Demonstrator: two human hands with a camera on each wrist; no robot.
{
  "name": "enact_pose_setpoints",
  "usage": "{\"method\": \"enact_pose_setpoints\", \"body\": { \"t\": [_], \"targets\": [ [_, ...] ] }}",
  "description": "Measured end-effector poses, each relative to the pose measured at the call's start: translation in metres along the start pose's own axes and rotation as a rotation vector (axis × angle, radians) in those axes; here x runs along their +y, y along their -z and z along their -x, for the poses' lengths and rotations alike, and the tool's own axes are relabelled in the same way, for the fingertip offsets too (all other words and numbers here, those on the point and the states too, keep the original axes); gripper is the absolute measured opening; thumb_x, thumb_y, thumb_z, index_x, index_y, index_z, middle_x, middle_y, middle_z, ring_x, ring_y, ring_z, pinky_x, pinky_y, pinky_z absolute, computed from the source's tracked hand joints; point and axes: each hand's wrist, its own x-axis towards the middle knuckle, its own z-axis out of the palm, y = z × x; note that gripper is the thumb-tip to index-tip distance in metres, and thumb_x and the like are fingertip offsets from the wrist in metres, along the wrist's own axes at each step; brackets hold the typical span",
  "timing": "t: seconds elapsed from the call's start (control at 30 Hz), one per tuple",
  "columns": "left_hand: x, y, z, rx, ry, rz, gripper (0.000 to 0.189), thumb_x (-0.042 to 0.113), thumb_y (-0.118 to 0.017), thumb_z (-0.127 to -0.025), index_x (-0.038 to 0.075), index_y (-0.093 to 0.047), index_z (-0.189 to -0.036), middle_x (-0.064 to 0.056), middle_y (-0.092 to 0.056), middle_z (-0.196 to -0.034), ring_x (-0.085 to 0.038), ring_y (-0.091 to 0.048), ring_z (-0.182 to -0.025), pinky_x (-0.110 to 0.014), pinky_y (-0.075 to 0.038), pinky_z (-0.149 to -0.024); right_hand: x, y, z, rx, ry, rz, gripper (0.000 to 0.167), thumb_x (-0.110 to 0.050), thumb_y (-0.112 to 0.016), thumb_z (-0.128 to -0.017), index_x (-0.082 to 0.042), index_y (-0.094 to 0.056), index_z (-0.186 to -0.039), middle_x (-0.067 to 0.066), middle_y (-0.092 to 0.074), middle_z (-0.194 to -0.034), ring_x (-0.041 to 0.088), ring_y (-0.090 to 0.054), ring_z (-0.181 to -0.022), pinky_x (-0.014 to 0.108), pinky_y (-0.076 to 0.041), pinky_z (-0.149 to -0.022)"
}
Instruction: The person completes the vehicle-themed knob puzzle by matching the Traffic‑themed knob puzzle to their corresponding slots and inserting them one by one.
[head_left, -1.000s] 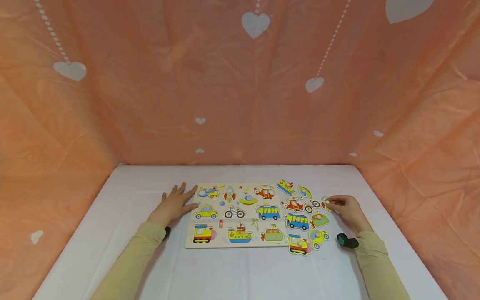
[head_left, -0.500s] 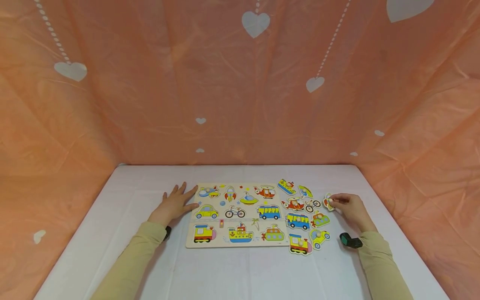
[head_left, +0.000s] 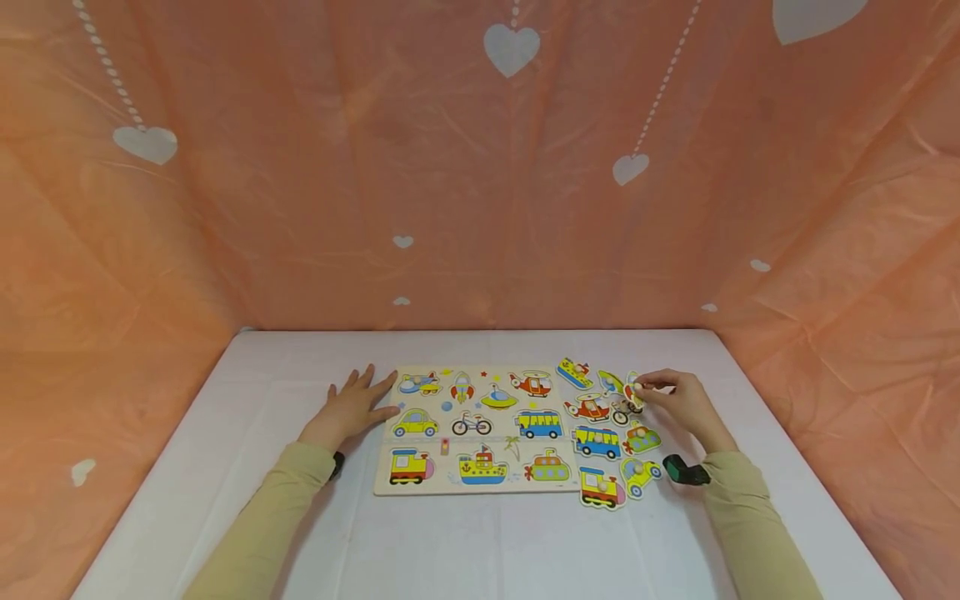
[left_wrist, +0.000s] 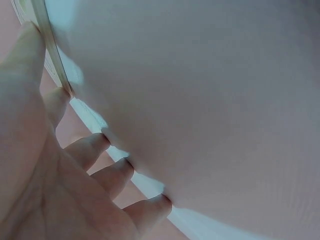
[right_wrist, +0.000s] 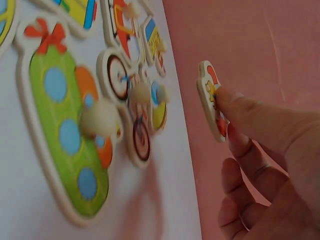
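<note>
The puzzle board, printed with coloured vehicles, lies flat on the table. My left hand is spread at its left edge, thumb and index finger touching the edge; in the left wrist view the other fingertips rest on the white surface. My right hand pinches a small red, white and yellow rocket puzzle piece between thumb and fingers. In the right wrist view the piece is raised clear of the table. In the head view it overlaps the bicycle piece and the flying saucer piece.
Right of the board lie several knobbed pieces: a ship, a helicopter, a bus, a submarine, a car and a train. A plane piece sits on the board's upper left. An orange heart-patterned cloth surrounds the table.
My right hand has lifted the rocket piece off the table, first slightly right, then left over the bicycle and flying saucer pieces. The left hand stays at the board.
</note>
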Motion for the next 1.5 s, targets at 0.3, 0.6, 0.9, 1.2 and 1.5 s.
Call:
{"method": "enact_pose_setpoints", "body": {
  "t": [0.3,0.6,0.9,1.2,1.5],
  "targets": [
    [0.001,0.0,0.001,0.011,0.002,0.017,0.075,0.049,-0.059,-0.091,0.015,-0.031,-0.151,-0.03,-0.013,-0.153,-0.054,-0.008,-0.137,-0.073,-0.006,-0.102,-0.018,-0.018,-0.013,-0.048,0.022,-0.059,0.023,-0.021,-0.073,-0.086,-0.003,-0.073,-0.101,0.011,-0.067,-0.097,0.021,-0.053,-0.083,0.027,-0.043,-0.063],
    [0.002,0.0,0.002,0.017,-0.003,0.019,0.075,0.049,-0.059,-0.09,0.014,-0.031,-0.15,-0.03,-0.014,-0.153,-0.054,-0.008,-0.137,-0.073,-0.006,-0.102,-0.038,-0.038,-0.026,-0.087,0.046,-0.123,0.022,-0.016,-0.073,-0.087,0.0,-0.072,-0.101,0.013,-0.066,-0.097,0.026,-0.049,-0.072,0.026,-0.041,-0.054],
    [0.0,-0.003,-0.001,0.016,0.008,0.015,0.076,0.051,-0.059,-0.09,0.016,-0.031,-0.151,-0.029,-0.014,-0.153,-0.053,-0.008,-0.137,-0.073,-0.005,-0.102,-0.053,-0.061,-0.038,-0.131,0.081,-0.155,0.021,-0.02,-0.072,-0.087,-0.006,-0.073,-0.102,0.008,-0.064,-0.097,0.025,-0.051,-0.081,0.028,-0.042,-0.061],
    [0.0,-0.003,0.0,0.02,0.002,0.014,0.075,0.05,-0.059,-0.09,0.016,-0.031,-0.151,-0.029,-0.014,-0.153,-0.053,-0.008,-0.137,-0.073,-0.006,-0.102,-0.074,-0.079,-0.041,-0.174,0.13,-0.199,0.018,-0.016,-0.072,-0.087,-0.006,-0.073,-0.102,0.007,-0.065,-0.094,0.026,-0.05,-0.077,0.027,-0.041,-0.057],
    [0.0,-0.003,0.0,0.021,0.005,0.009,0.075,0.05,-0.058,-0.091,0.016,-0.03,-0.151,-0.029,-0.015,-0.153,-0.053,-0.009,-0.137,-0.073,-0.007,-0.102,-0.086,-0.107,-0.054,-0.229,0.155,-0.226,0.012,-0.016,-0.073,-0.087,-0.011,-0.074,-0.097,0.002,-0.064,-0.091,0.023,-0.055,-0.083,0.032,-0.048,-0.063]
  ]
}}
